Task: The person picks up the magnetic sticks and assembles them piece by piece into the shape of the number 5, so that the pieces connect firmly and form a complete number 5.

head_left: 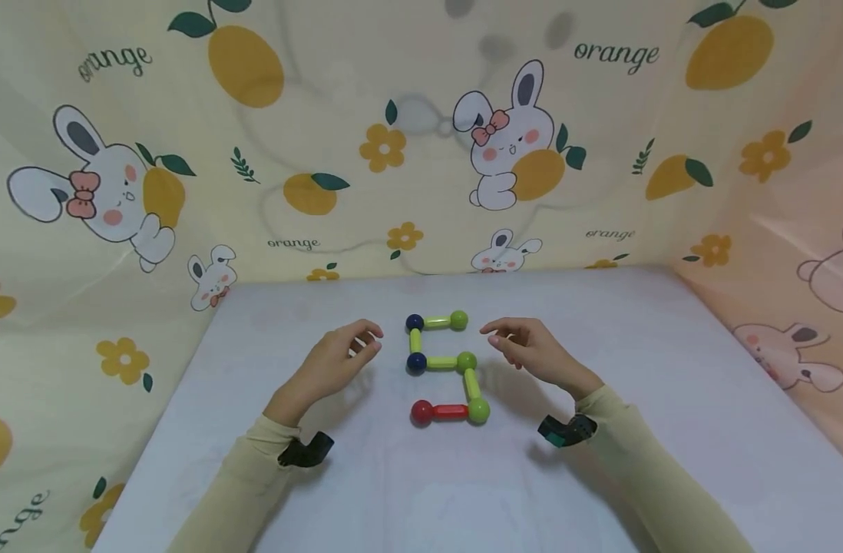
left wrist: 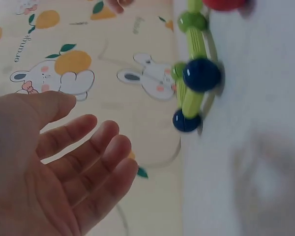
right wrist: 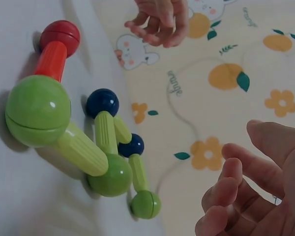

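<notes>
On the table lies a chain of toy balls and rods in an S shape, flat and joined end to end. Dark blue balls [head_left: 417,362] sit at its left corners, green balls [head_left: 478,411] on its right side, and a red ball [head_left: 422,412] with a red rod [head_left: 451,412] at the near end. The other rods [head_left: 442,362] are yellow-green. My left hand [head_left: 338,357] hovers left of the chain, fingers loosely bent and holding nothing. To the right of it, my right hand [head_left: 535,349] hovers likewise, relaxed and apart from the pieces.
A white cloth covers the table [head_left: 449,491]. Behind it hangs a cream curtain [head_left: 421,192] printed with rabbits and oranges. Dark wrist cameras [head_left: 566,430] are strapped over both sleeves.
</notes>
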{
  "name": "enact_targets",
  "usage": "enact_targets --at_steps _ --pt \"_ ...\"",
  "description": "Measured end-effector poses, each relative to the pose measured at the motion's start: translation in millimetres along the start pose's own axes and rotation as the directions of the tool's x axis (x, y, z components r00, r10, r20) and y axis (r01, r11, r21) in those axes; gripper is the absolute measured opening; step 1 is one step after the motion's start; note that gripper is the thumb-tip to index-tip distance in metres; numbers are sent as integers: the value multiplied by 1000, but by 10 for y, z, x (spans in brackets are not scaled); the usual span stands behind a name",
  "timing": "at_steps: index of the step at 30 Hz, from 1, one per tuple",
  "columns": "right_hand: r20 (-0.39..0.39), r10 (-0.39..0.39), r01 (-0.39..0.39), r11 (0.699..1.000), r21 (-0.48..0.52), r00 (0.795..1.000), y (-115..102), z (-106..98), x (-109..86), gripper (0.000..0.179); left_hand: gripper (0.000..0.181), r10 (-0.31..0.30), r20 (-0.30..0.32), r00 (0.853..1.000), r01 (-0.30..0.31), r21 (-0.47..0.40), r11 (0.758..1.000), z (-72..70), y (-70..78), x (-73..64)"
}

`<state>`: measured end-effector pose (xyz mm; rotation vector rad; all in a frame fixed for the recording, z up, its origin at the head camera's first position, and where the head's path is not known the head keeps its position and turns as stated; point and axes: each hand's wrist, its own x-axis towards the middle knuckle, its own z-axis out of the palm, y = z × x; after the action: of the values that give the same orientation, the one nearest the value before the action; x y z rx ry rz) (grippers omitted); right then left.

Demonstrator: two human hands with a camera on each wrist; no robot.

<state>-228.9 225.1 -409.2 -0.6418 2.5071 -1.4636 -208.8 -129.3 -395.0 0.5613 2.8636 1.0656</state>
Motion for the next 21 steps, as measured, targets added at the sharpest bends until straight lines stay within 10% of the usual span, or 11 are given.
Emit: enact_targets --at_steps 14,21 --pt "-221 -105 50 969 -241 970 -65 2 -41 26 25 159 -223 962 -62 387 920 -37 -62 -54" --pt "-265 -177 52 907 -417 948 -87 8 -52 35 43 183 -253 950 -38 487 873 -81 -54 -56"
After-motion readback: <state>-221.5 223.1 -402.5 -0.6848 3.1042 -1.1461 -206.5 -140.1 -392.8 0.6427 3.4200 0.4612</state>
